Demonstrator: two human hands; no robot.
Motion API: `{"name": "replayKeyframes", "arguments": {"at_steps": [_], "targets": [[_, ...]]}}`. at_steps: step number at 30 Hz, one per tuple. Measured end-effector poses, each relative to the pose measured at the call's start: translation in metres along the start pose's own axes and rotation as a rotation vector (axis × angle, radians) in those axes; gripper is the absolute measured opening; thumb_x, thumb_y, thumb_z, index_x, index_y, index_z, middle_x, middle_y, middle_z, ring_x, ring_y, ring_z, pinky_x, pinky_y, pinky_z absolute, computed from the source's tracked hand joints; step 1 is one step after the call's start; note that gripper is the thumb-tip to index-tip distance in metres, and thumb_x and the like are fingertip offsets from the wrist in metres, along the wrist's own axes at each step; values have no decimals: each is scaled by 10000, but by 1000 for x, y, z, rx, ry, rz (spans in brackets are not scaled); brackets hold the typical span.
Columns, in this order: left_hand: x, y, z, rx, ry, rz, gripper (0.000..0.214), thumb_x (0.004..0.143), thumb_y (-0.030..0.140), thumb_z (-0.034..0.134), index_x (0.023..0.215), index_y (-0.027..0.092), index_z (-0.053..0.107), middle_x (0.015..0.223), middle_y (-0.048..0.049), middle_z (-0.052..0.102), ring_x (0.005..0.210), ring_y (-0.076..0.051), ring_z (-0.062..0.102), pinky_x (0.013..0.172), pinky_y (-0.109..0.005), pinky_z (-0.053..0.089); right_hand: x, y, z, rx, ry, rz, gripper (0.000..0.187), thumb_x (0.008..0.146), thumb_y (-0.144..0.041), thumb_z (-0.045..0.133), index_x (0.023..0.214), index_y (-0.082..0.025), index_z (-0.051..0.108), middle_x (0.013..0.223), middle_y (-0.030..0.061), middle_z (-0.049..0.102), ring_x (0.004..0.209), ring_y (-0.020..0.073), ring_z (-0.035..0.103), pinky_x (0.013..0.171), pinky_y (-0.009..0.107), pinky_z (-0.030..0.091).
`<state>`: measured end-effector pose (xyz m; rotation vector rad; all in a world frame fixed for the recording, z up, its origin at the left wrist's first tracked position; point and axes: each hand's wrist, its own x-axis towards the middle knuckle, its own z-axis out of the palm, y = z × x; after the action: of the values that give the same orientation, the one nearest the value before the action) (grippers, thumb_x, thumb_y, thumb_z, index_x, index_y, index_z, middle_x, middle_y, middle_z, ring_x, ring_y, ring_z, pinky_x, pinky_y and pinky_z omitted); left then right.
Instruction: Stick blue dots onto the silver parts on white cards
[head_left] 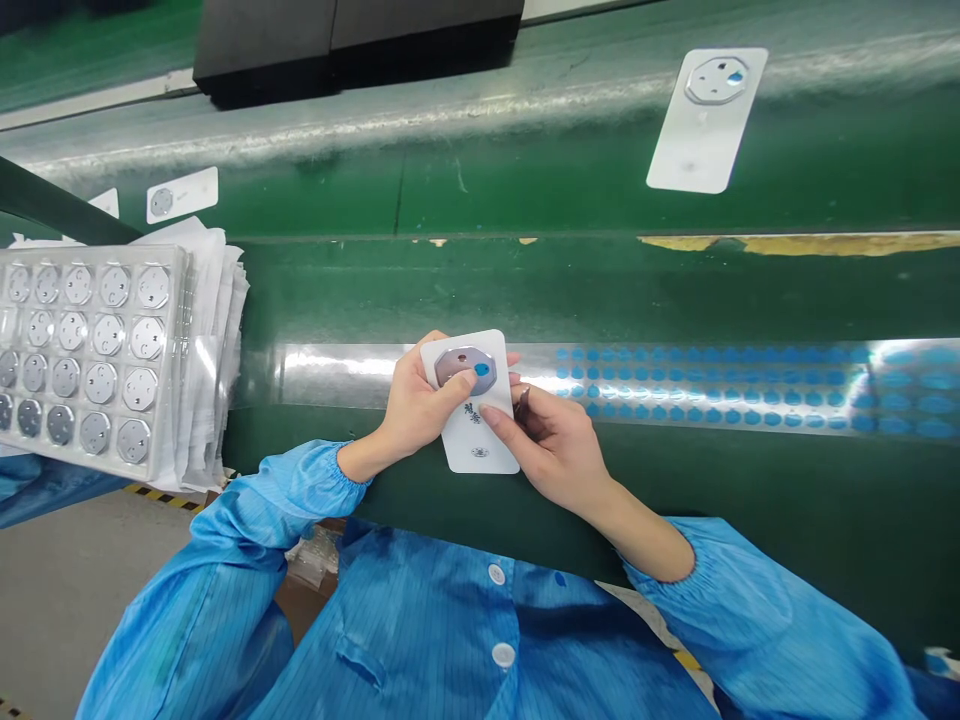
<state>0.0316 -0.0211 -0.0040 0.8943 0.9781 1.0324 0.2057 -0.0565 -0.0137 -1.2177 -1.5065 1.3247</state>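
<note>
Both hands meet over a white card [472, 425] held just in front of the clear strip of blue dot stickers [720, 385] on the green table. The left hand [420, 400] curls around the card's left edge — thumb pressed on its metal disc [465, 368]. The right hand [547, 440] pinches the card's right edge, wrist angled inward, with something small and dark tucked in its fingers.

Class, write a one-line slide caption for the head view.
Both hands, left hand and right hand, hold a white card bearing a metal disc over a green conveyor.
</note>
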Motion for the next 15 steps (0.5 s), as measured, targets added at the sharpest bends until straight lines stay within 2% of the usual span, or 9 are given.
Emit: {"name": "replayKeyframes", "arguments": {"at_steps": [5,12,15], "targets": [[0,-1,1,-34,3,-48,478,856,496,844,910,227,453,987,-65,817,961,-293,815,748,-343,631,0,1,0,1,1,-14,245,1017,-461,660,948,-227,681,796,39,665,617,179,567,518,333,470],[-1,0,0,-30,-8,-9,449,843,453,867,903,220,488,937,-53,816,966,-280,816,717,-294,618,1,-1,1,-6,18,-60,228,1024,-405,648,872,-235,634,702,1,571,565,157,471,511,319,402],[0,0,-2,-81,-18,-24,424,856,444,857,929,217,506,972,-56,819,971,-283,815,760,-330,648,2,0,0,-27,13,-58,288,1030,-414,638,811,-238,579,670,-9,522,563,156,447,507,315,377]]}}
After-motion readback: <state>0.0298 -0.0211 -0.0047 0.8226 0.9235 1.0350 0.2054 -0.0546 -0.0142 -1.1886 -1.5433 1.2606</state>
